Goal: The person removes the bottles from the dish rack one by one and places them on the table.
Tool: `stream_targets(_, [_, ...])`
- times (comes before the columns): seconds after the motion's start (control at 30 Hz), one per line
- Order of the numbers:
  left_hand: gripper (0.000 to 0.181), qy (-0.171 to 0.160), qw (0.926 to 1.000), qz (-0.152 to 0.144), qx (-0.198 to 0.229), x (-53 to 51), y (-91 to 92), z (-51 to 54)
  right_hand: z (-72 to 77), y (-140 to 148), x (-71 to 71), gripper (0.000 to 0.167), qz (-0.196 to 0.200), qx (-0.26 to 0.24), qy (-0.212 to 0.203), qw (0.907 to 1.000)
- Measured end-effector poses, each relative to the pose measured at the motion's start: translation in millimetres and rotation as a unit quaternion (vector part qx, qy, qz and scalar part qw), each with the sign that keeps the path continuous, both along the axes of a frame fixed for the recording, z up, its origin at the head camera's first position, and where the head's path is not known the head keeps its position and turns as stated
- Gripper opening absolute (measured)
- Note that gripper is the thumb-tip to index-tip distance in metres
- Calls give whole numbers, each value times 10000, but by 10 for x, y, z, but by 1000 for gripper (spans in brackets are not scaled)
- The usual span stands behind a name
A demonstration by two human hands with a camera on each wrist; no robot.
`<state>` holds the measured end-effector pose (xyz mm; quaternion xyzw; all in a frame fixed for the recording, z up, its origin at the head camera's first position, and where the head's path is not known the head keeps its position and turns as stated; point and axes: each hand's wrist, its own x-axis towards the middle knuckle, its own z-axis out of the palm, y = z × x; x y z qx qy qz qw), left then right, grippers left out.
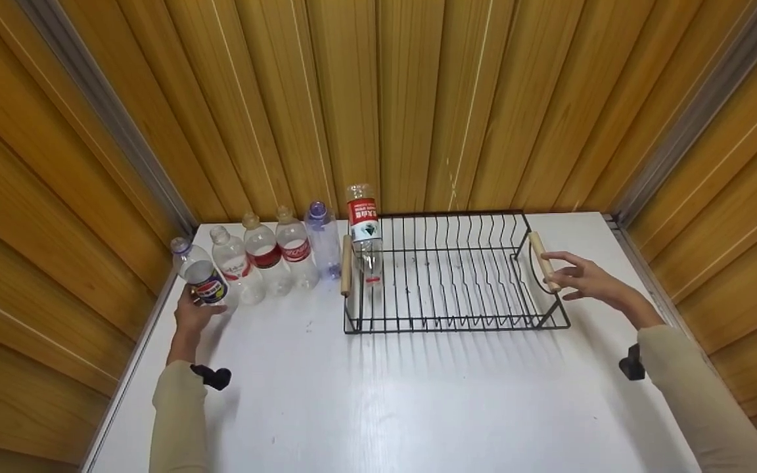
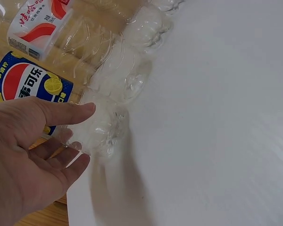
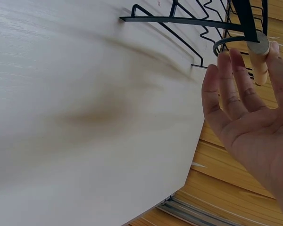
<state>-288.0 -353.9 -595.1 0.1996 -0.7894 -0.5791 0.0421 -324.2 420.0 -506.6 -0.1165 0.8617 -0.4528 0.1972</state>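
My left hand (image 1: 194, 315) grips the lower part of a clear Pepsi bottle (image 1: 207, 281) with a blue label, upright at the left end of a bottle row. In the left wrist view, the thumb lies across its front and the fingers curl at the other side. My right hand (image 1: 589, 281) is at the right wooden handle (image 1: 544, 263) of a black wire dish rack (image 1: 457, 320). Its thumb touches the handle and its loosely bent fingers stand on the other side. Inside the rack's left end, a red-labelled water bottle (image 1: 363, 217) stands upside down, its red cap low.
Right of the Pepsi bottle stand a white-and-red-labelled bottle (image 1: 236, 268), two red-labelled bottles (image 1: 265, 256) (image 1: 297, 249) and a bluish bottle (image 1: 323, 243). The rack's left wooden handle (image 1: 346, 266) is close beside them. Wood-look panels (image 1: 418, 112) enclose the white table (image 1: 378, 407).
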Motion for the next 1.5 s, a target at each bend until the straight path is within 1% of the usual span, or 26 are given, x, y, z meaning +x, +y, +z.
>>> stream_targets(0.07, [96, -24, 9999, -17, 140, -12, 0, -14, 6, -12, -3, 63, -14, 9, -19, 10000])
stream_targets(0.17, [94, -174, 9997, 50, 156, -16, -9, -44, 4, -33, -11, 63, 22, -41, -70, 10000])
stream_targets(0.27, [93, -295, 9994, 122, 113, -9, -12, -64, 3, -41, -14, 63, 33, -69, -113, 9999])
stream_targets(0.4, [94, -274, 9994, 227, -29, -15, -20, -99, 17, -20, -3, 63, -16, 22, -120, 9999])
stream_targets(0.5, [93, -285, 9992, 278, -104, 5, -14, -92, 30, 10, 12, 64, -48, 57, -154, 9999])
stream_targets(0.57, [90, -319, 9990, 279, -172, 72, -19, -59, 42, 9, 9, 64, -52, 74, -188, 9998])
stream_targets(0.63, [87, -410, 9987, 197, -228, 146, -34, -22, 49, 8, 7, 65, -52, 73, -218, 9997])
stream_targets(0.67, [86, -457, 9985, 143, -278, 182, -51, -13, 52, 7, 6, 66, -53, 71, -232, 9997])
stream_targets(0.8, [80, -602, 9978, -68, -263, 326, -130, 6, 56, 4, 2, 67, -55, 86, -289, 9995])
stream_targets(0.9, [73, -631, 9973, -200, -329, 432, -179, 17, 53, 1, -3, 67, -62, 69, -342, 9994])
stream_targets(1.03, [59, -648, 9941, -451, -744, 556, -177, 39, 51, 18, -7, 68, -51, 78, -378, 9992])
stream_targets(1.17, [47, -623, 9903, -716, -1012, 672, -99, 43, 34, 39, 6, 69, -41, 16, -414, 9991])
stream_targets(1.27, [43, -537, 9906, -851, -929, 729, 4, 33, 33, 57, 16, 68, -58, -51, -441, 9990])
stream_targets(1.4, [42, -510, 9907, -1021, -743, 768, 142, 31, 33, 62, 9, 66, -72, -104, -428, 9990])
stream_targets(1.5, [40, -503, 9889, -1173, -758, 775, 219, 55, 35, 45, -5, 66, -39, -134, -395, 9991])
